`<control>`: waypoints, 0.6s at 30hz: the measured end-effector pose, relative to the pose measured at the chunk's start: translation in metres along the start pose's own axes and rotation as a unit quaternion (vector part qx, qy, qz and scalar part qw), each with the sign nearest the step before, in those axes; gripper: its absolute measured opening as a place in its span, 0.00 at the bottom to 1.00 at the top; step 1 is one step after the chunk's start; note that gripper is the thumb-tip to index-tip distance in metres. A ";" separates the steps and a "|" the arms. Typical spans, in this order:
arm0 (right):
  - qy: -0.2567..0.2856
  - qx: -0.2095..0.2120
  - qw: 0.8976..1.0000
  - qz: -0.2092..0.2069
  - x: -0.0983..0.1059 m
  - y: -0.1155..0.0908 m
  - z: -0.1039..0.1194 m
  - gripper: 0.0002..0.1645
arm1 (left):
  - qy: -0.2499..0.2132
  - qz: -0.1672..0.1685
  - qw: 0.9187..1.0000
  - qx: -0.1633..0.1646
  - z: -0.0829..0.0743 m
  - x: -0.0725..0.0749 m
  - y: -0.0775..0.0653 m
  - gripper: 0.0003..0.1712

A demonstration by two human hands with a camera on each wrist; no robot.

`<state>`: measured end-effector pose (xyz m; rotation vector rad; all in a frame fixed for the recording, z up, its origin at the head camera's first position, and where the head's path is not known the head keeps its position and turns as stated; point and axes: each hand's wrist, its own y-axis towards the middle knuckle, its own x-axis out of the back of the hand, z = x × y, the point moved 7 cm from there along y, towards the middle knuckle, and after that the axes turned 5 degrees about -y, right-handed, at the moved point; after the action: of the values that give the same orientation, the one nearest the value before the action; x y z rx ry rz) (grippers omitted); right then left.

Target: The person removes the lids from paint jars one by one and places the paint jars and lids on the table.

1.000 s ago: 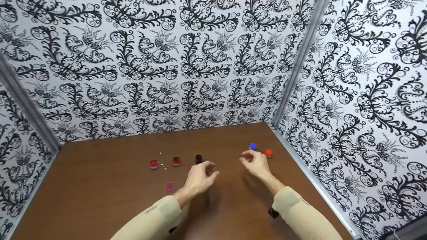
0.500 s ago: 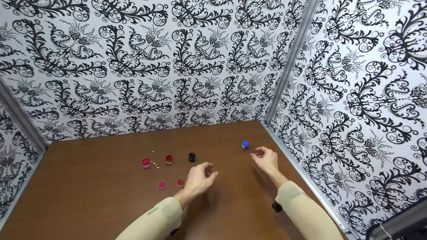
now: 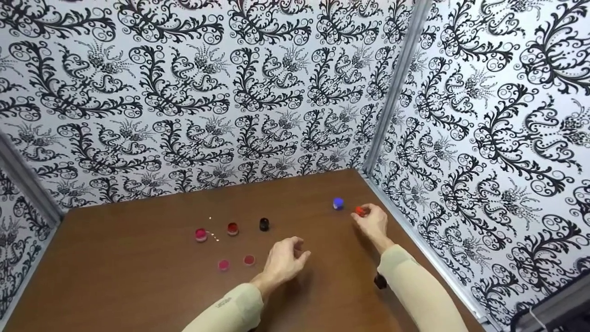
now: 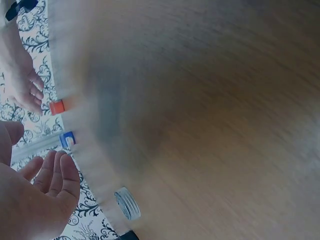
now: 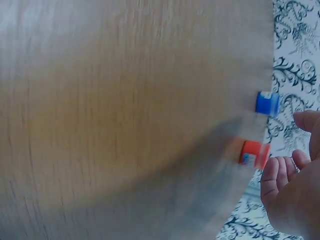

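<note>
My right hand [image 3: 372, 223] reaches to a small orange-red paint pot [image 3: 360, 211] at the table's right side. In the right wrist view, its fingertips [image 5: 270, 172] come right at the side of the orange-red pot [image 5: 253, 153], while the thumb stays apart from it. A blue pot [image 3: 338, 203] stands just left of that one. Over the middle of the table hovers my left hand [image 3: 283, 259], fingers loosely bent and holding nothing. The left wrist view shows a ridged round lid [image 4: 128, 203] beyond the left hand; in the head view that lid is hidden.
Left of centre stand a pink pot [image 3: 201, 235], a dark red pot [image 3: 233, 228] and a black pot [image 3: 264, 224]. A pink disc lid [image 3: 223, 264] and a red disc lid [image 3: 249, 260] lie nearer. A patterned wall [image 3: 203, 92] closes off the back.
My right hand has moved right, from beside the blue pot to the orange-red one. My left hand has shifted slightly right, uncovering the red lid. The head view has turned a little.
</note>
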<state>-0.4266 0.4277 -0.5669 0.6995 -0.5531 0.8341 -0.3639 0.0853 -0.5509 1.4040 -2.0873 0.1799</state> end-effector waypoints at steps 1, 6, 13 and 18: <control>0.002 0.000 1.000 -0.009 -0.001 0.003 -0.005 0.25 | 0.003 0.004 1.000 0.002 0.000 -0.002 0.001 0.22; -0.007 0.010 0.999 -0.049 -0.016 0.024 -0.038 0.35 | 0.014 0.008 1.000 0.000 -0.004 -0.010 0.006 0.22; -0.017 -0.049 0.999 -0.005 -0.030 0.027 -0.055 0.41 | 0.034 0.017 0.999 -0.008 -0.003 -0.020 0.006 0.22; -0.029 -0.081 0.996 0.010 -0.037 0.032 -0.066 0.42 | 0.038 0.013 0.999 -0.031 -0.005 -0.026 0.008 0.20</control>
<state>-0.4625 0.4741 -0.6244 0.5729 -0.6730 0.7791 -0.3623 0.1120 -0.5592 1.3150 -2.0322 0.1744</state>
